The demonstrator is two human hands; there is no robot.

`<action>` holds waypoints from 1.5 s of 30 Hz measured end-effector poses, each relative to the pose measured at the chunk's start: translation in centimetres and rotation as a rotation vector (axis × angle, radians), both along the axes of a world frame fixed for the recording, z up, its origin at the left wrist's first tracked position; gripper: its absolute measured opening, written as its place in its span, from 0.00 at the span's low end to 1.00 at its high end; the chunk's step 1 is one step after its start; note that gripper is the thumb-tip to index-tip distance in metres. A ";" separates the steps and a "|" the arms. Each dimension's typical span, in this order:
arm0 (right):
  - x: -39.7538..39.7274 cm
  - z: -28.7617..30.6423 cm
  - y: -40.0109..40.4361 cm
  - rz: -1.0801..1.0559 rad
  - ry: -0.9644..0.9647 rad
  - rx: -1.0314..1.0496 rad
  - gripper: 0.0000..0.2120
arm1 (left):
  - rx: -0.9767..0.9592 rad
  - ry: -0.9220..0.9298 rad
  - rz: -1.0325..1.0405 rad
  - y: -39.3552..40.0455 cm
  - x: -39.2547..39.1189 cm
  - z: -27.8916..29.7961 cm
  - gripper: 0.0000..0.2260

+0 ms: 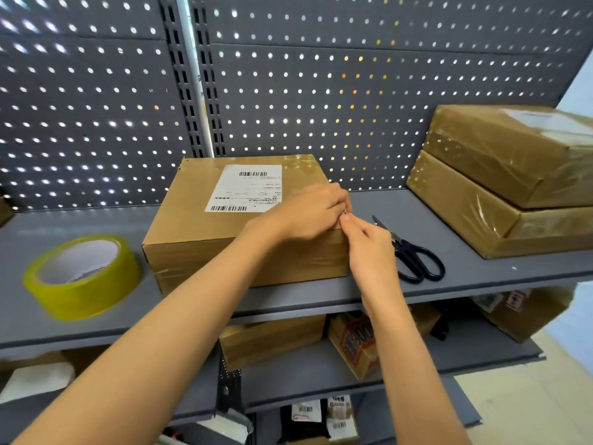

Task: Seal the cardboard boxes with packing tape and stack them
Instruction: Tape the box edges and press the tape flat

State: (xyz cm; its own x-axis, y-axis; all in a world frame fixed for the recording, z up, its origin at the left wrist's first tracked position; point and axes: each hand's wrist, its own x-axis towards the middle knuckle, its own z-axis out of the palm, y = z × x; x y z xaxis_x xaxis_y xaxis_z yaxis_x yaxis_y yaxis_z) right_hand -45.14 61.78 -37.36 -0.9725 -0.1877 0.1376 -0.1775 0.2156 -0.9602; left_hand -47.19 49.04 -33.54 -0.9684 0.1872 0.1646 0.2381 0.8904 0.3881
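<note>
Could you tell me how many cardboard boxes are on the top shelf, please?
3. One labelled box sits mid-shelf under both hands; two taped boxes are stacked at the right, the upper box on the lower box. Others may lie out of frame.

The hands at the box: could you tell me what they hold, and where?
Both hands pinch something tiny, probably tape, at the box's top right edge.

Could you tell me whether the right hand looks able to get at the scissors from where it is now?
Probably yes. The scissors lie flat on the shelf just right of the right hand, with nothing between them. That hand is pinching something at the box edge, so it would have to let go first.
</note>
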 end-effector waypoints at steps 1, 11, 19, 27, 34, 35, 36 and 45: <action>0.1 0.0 0.0 -0.024 0.012 0.014 0.19 | 0.006 0.017 -0.001 0.0 0.0 -0.1 0.12; 0.8 0.8 0.0 -0.067 0.141 0.115 0.25 | 0.032 0.087 -0.019 0.0 0.0 -0.4 0.10; 1.0 0.4 0.1 -0.017 0.243 0.144 0.23 | 0.035 0.029 -0.030 -0.1 0.3 -0.2 0.12; 0.8 0.1 0.0 -0.063 0.205 0.031 0.25 | -0.023 0.089 0.003 0.6 0.6 0.0 0.09; 0.6 0.2 0.5 -0.029 0.234 0.071 0.22 | -0.148 0.194 0.051 0.8 1.8 0.2 0.17; 0.7 0.3 0.5 -0.017 0.241 0.087 0.20 | -0.167 0.225 0.068 0.9 2.0 0.3 0.16; 0.7 0.4 0.6 -0.006 0.242 0.103 0.18 | -0.169 0.266 0.091 0.8 2.2 0.4 0.14; 0.3 2.9 0.7 -0.071 0.398 0.436 0.19 | -0.332 0.442 0.385 -3.8 8.7 2.6 0.14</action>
